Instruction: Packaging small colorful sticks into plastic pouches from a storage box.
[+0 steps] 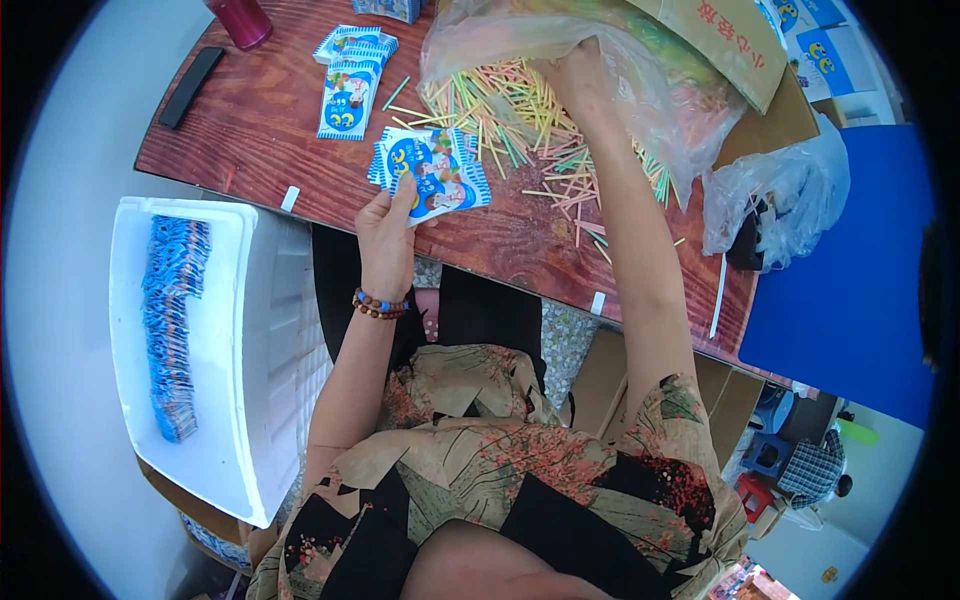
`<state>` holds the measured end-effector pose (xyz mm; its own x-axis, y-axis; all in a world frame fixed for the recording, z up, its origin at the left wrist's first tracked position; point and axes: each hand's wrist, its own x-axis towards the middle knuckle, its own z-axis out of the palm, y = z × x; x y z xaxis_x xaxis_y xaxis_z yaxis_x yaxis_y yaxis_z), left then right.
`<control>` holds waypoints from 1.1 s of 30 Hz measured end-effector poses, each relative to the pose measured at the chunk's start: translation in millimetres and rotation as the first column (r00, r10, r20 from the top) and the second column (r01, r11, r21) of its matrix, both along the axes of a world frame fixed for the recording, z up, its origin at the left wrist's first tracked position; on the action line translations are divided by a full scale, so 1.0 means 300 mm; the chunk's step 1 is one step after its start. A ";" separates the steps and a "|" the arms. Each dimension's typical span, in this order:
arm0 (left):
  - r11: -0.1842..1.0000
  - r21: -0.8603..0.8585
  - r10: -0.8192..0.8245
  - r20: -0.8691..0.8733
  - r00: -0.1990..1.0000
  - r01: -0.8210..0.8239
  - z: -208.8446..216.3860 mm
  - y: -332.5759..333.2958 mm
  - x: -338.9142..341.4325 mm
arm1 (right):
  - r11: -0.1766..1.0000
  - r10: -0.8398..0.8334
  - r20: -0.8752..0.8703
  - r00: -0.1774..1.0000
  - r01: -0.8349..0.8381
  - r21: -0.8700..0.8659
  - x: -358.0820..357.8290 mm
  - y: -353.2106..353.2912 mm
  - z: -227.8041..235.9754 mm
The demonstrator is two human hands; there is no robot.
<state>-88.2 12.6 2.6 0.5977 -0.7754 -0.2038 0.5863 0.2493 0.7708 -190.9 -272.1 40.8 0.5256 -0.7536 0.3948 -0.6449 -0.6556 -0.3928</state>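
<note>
My left hand (385,225) is closed on a few blue-and-white printed packets (445,195), fanned out over the near edge of the table, with the thumb on top. My right hand (580,85) reaches to the mouth of a clear plastic bag (640,90), at the far side of a heap of thin pastel sticks (500,95). Its fingers are partly hidden by the bag and the sticks, so their grip does not show. Loose sticks in pink, green and yellow (575,185) lie under my right forearm.
More packets (350,90) lie in a stack on the red-brown table (280,130). At left stands a white foam box (240,350) with rows of packets. A black bar (192,88), a red cup (240,20), a cardboard box (730,50) and a crumpled bag (790,190) surround the work.
</note>
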 end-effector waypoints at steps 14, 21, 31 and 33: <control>0.999 -0.047 0.004 -0.104 0.995 -0.008 0.003 -0.004 0.007 | 0.998 -0.039 -0.488 0.872 0.060 0.028 0.034 -0.007 -0.006; 0.999 -0.051 -0.004 -0.056 0.998 0.001 -0.003 -0.005 0.008 | 0.979 0.114 -0.269 0.956 -0.063 0.193 -0.004 -0.017 -0.009; 0.998 -0.060 0.009 -0.081 0.997 -0.014 0.003 -0.011 0.000 | 0.962 0.086 -0.356 0.931 -0.170 -0.212 0.008 0.017 -0.054; 0.999 -0.044 0.024 -0.080 0.996 -0.028 0.004 -0.005 0.004 | 0.947 0.105 -0.339 0.935 -0.198 -0.252 0.020 0.026 -0.040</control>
<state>-86.9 11.1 3.7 0.6009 -0.7693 -0.2168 0.6383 0.2987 0.7095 -185.0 -264.2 28.8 0.7566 -0.5395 0.3694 -0.5892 -0.8075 0.0274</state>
